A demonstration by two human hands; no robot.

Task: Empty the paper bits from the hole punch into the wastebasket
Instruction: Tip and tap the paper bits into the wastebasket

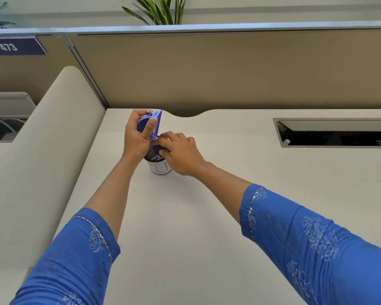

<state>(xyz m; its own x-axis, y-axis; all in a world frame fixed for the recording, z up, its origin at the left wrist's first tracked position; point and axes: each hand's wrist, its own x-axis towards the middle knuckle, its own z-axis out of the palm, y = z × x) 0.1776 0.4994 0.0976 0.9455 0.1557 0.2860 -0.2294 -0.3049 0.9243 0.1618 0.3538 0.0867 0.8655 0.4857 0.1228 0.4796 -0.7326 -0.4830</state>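
Observation:
My left hand (138, 135) grips a purple hole punch (155, 123), held upright on end just above a small wastebasket (160, 167) on the white desk (207, 216). The basket is a little round cup with a dark mesh top and a white band low down; paper bits show inside it. My right hand (180, 154) rests on the basket's right rim, and its fingertips touch the lower end of the punch. Whether the punch's bottom cover is open is hidden by my fingers.
A beige partition wall (229, 69) runs behind the desk, with plants above it. A cable slot (334, 133) is cut into the desk at the right. A curved cream divider (53, 128) borders the desk on the left.

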